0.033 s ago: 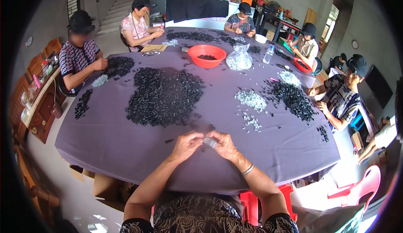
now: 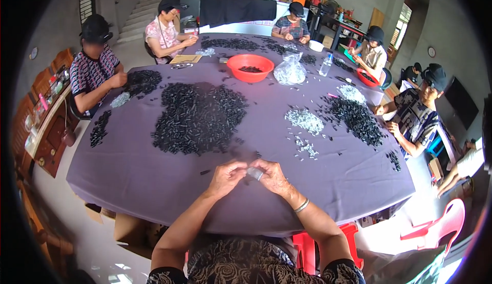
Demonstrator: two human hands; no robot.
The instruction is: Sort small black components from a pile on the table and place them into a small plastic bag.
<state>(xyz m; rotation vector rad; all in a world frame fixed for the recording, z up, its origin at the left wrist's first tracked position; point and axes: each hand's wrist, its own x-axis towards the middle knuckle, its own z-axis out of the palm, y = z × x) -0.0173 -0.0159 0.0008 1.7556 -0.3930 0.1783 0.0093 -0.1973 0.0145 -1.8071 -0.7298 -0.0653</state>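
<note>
My left hand [image 2: 227, 177] and my right hand [image 2: 273, 176] meet above the near middle of the dark-clothed table, fingertips pinched close together. A small pale, translucent piece [image 2: 254, 173] shows at the right thumb and fingers; its exact kind is unclear. Whatever the left fingertips pinch is too small and blurred to name. Just beyond my hands lies a wide heap of small black tube-like parts [image 2: 197, 120]. One loose black part [image 2: 205, 172] lies left of my left hand. Ahead and to the right is a scatter of small clear parts [image 2: 305, 120].
A red basin [image 2: 249, 75] holding some black parts stands beyond the heap, beside a clear plastic bag [image 2: 290, 70] and a bottle [image 2: 326, 65]. Another black heap [image 2: 357, 122] lies at right. Several people sit around the table. A pink chair [image 2: 443, 225] stands at lower right.
</note>
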